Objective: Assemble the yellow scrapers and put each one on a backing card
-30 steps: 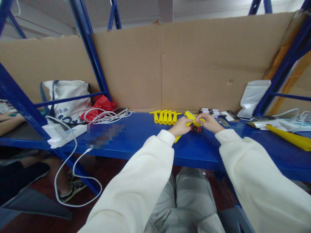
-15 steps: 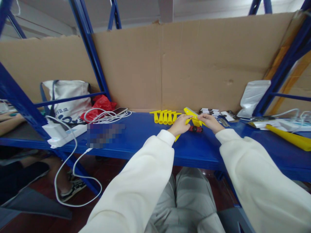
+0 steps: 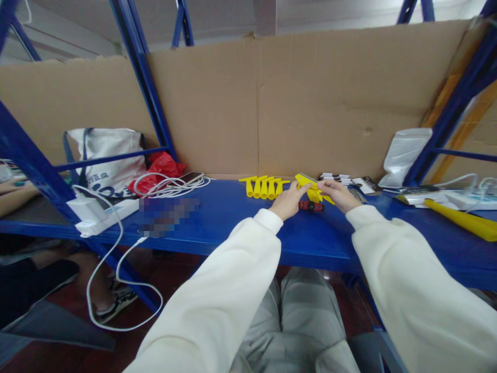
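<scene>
Both hands meet over the blue shelf at a yellow scraper (image 3: 303, 180) with a greyish strip along its head. My left hand (image 3: 286, 201) is closed on its left side, hiding part of it. My right hand (image 3: 337, 194) pinches at its right side, and yellow parts show below the fingers. A red and black screwdriver handle (image 3: 311, 206) lies on the shelf just beneath the hands. To the left of my left hand stands a row of several yellow T-shaped scrapers (image 3: 264, 188), close together.
Black-and-white packets (image 3: 334, 178) lie behind my right hand. Further right are a long yellow piece (image 3: 462, 220) and a white pouch (image 3: 406, 155). Coiled white cable (image 3: 174, 186), a power strip (image 3: 104, 215) and a cloth bag (image 3: 108, 155) occupy the left. A cardboard wall (image 3: 310, 103) closes the back.
My left hand has shifted slightly right, and the yellow end that stuck out below it no longer shows. The scraper's angle has changed a little. More of the screwdriver handle is visible.
</scene>
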Motion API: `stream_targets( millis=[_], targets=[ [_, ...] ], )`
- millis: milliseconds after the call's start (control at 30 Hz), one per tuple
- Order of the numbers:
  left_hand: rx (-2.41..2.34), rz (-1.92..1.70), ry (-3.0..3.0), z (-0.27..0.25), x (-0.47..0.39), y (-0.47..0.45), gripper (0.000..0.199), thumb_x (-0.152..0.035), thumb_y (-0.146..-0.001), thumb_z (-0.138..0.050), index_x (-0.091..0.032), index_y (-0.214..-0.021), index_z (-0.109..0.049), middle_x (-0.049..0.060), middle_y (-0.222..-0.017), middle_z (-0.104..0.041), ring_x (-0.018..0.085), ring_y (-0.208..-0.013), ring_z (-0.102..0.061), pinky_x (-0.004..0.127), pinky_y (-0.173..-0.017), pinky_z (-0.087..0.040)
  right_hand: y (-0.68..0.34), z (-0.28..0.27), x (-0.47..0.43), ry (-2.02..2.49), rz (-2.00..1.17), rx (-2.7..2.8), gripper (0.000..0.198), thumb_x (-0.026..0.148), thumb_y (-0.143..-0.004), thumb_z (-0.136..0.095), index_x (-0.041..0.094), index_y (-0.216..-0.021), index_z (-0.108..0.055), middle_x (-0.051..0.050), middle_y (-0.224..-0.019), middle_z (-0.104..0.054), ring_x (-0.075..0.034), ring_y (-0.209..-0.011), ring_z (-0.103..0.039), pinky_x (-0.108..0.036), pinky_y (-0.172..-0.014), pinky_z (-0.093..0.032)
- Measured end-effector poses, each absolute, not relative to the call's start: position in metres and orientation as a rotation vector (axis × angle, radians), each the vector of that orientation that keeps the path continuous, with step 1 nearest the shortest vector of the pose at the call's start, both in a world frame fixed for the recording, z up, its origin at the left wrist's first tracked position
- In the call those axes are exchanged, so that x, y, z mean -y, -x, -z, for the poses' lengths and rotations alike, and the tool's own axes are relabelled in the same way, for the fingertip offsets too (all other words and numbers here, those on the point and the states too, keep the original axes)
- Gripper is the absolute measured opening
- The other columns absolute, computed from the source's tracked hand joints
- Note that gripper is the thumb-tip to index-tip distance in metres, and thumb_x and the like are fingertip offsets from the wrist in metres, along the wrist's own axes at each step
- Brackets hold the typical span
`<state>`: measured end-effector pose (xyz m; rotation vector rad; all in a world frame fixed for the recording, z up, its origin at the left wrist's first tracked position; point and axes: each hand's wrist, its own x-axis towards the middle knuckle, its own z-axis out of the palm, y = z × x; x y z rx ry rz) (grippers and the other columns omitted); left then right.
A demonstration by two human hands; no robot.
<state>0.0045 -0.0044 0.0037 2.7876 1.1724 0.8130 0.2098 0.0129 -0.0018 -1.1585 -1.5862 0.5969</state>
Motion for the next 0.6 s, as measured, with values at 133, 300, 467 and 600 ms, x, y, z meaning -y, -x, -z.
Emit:
stream_targets(
  millis=[133, 300, 467, 600],
  targets=[
    [-1.059, -1.136, -2.545, -0.002, -0.009, -0.004, 0.075, 0.003, -0.077, -0.043, -0.024, -0.147, -0.042, 0.013, -0.153, -0.037, 0.026, -0.132, -0.049, 0.04, -0.109, -0.043, -0.226, -0.004, -0.014, 1.298, -0.448, 1.521, 0.042, 0.06, -0.079, -0.057, 0.021, -0.088, -0.068, -0.01, -0.103, -0.07, -0.026, -0.102, -0.063, -0.041, -0.087, -0.051],
    [-1.081, -1.144, -2.228, -0.002, -0.016, -0.002, 0.079, 0.0, -0.079, -0.044, -0.02, -0.154, -0.03, 0.015, -0.143, -0.051, 0.025, -0.114, -0.063, 0.041, -0.102, -0.05, -0.267, 0.005, -0.012, 2.037, 0.114, 1.36, 0.035, 0.025, -0.079, -0.056, 0.023, -0.111, -0.071, -0.015, -0.13, -0.061, -0.038, -0.127, -0.048, -0.06, -0.103, -0.037],
    [-1.138, -0.875, -2.125, -0.002, -0.015, -0.001, 0.084, -0.003, -0.079, -0.045, -0.021, -0.157, -0.02, 0.015, -0.127, -0.063, 0.021, -0.082, -0.071, 0.038, -0.082, -0.059, -0.293, 0.026, -0.015, 2.24, 0.091, 1.293, 0.044, 0.018, -0.077, -0.053, 0.032, -0.115, -0.071, -0.012, -0.141, -0.052, -0.042, -0.134, -0.036, -0.07, -0.1, -0.029],
    [-1.038, -0.853, -2.188, 0.002, -0.02, -0.001, 0.085, -0.003, -0.076, -0.046, -0.019, -0.156, -0.021, 0.014, -0.125, -0.065, 0.018, -0.08, -0.07, 0.033, -0.081, -0.058, -0.3, 0.041, -0.025, 2.104, 0.175, 1.336, 0.042, 0.022, -0.073, -0.053, 0.031, -0.11, -0.072, -0.014, -0.132, -0.058, -0.043, -0.13, -0.039, -0.074, -0.096, -0.03]
  ],
)
